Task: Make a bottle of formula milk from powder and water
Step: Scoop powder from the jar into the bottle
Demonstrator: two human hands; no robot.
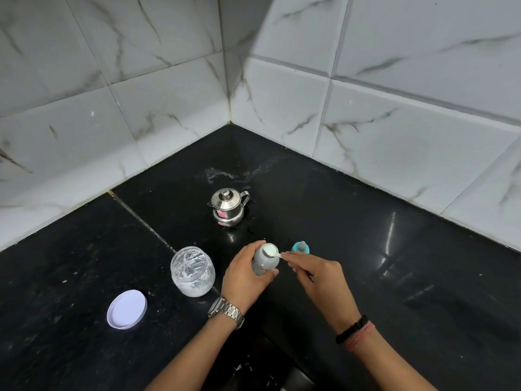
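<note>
My left hand (248, 273) grips a small clear baby bottle (265, 261) that stands upright on the black counter (366, 249). My right hand (315, 275) pinches the handle of a small white scoop (273, 253), whose bowl sits over the bottle's open mouth. An open clear jar (192, 270) with white powder at its bottom stands left of the bottle. Its white lid (127, 309) lies flat further left. The teal nipple cap (300, 247) stands just right of the bottle.
A small lidded steel jug (227, 207) stands behind the bottle. A smear of spilled white powder (234, 173) lies toward the corner. Tiled walls (394, 108) close the counter at the back and right. The counter's front edge dips below my arms.
</note>
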